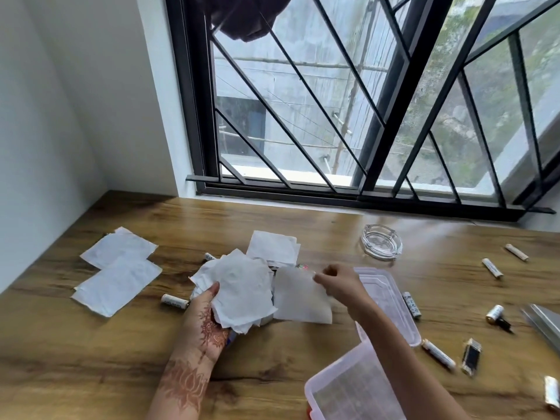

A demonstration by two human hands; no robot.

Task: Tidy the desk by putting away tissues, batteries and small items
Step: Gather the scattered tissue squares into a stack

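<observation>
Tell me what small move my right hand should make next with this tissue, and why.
Probably lift the single tissue pinched by your right hand onto the stack in your left hand. More tissues lie loose on the desk, so gathering one pile first seems sensible.

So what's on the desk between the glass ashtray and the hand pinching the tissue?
In the head view, only bare wooden desk lies between the glass ashtray and the right hand, which pinches a tissue.

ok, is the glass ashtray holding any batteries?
No. The glass ashtray near the window looks empty, and the batteries lie loose on the desk around it.
</observation>
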